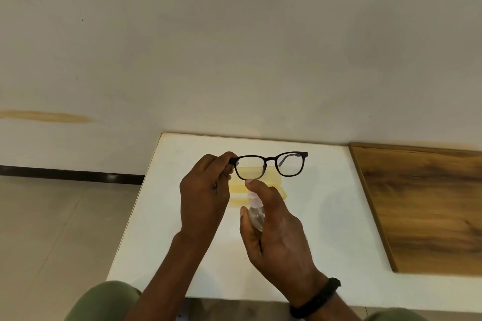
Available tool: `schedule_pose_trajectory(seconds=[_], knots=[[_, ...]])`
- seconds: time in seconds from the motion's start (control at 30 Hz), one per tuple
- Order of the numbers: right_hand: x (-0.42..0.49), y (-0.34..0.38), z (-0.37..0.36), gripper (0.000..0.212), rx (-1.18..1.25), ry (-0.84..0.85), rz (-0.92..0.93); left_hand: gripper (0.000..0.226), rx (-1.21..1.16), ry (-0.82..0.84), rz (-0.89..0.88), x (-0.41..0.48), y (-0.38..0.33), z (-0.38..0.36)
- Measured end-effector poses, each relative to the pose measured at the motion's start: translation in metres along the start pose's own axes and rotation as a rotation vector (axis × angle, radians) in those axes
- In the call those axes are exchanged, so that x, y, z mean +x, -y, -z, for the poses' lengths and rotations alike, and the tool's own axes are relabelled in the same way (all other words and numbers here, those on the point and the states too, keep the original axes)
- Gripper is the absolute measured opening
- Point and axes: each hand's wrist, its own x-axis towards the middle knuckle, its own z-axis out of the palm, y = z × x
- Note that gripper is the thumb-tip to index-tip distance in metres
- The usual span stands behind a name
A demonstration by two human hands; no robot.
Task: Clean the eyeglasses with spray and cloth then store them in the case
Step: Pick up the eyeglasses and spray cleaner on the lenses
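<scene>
Knees in olive-green cloth (104, 300) are seen at the bottom edge, nearest the camera. A black wristband (317, 298) is worn on the right wrist. Above it, the right hand (276, 237) is raised over the white worktop (326, 229), and its fingers (243, 216) are wrapped around a small clear spray bottle (256, 214); the forefinger is laid on top of the bottle's pale nozzle, which is pointed toward the lenses. Just beside it, the left hand (206, 190) is held up, and the near end of the black-framed eyeglasses (271, 165) is pinched between its thumb and fingertips at the hinge. The eyeglasses are held in the air above the worktop, front facing the camera, with one temple arm seen through the far lens. Under them, a yellow cloth (260, 187) is spread flat on the worktop, partly hidden by both hands. To the right, a wooden board (422, 206) is laid beside the white surface. Beyond, a pale wall (234, 47) and a dark skirting strip (70, 173) are seen.
</scene>
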Motion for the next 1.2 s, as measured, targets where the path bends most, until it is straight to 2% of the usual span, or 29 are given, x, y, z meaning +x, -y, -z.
schedule_pose_trajectory(seconds=[0.27, 0.47, 0.73, 0.9, 1.13, 1.2], knots=[[0.001, -0.007, 0.003, 0.057, 0.019, -0.038, 0.04, 0.034, -0.035, -0.008, 0.007, 0.002, 0.001, 0.003], [0.006, -0.03, 0.017, 0.057, 0.07, -0.153, -0.065, 0.038, -0.055, -0.051, 0.035, 0.005, 0.005, 0.007], [0.005, -0.036, 0.024, 0.062, 0.03, -0.059, -0.042, 0.035, -0.065, -0.066, 0.024, 0.005, 0.004, 0.009], [0.005, -0.039, 0.023, 0.052, 0.027, -0.072, -0.06, 0.035, -0.063, -0.065, 0.015, 0.005, 0.006, 0.009], [0.007, -0.043, 0.027, 0.068, 0.013, -0.14, -0.069, 0.033, -0.049, -0.064, -0.013, 0.006, 0.007, 0.009], [0.01, -0.044, 0.031, 0.066, 0.0, -0.186, -0.095, 0.035, -0.035, -0.051, -0.033, 0.006, 0.006, 0.01]])
